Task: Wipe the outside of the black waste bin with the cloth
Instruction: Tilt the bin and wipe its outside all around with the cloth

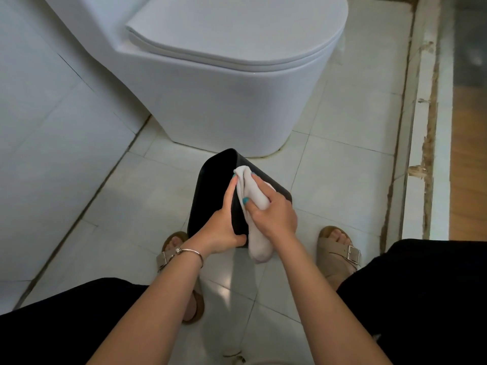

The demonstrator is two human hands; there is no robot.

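On the tiled floor [329, 180] before the toilet [224, 101], the left hand [224, 227] grips the tilted black waste bin [213, 185] while the right hand [274, 212], fingers [259, 187] curled, presses the white cloth [253, 206] against its side.

Black bin [210, 185], white cloth [253, 206], white toilet [224, 88], pale floor tiles [342, 167].

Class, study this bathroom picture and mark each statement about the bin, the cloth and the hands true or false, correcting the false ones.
1. The right hand grips a white cloth against the black waste bin. True.
2. The left hand hangs free of the bin. False: it holds the bin, fingers along its side.
3. The toilet lid is closed. True.
4. The bin stands upright on the floor. False: it is tipped over, held at a slant.
5. A bracelet is on the left wrist. True.
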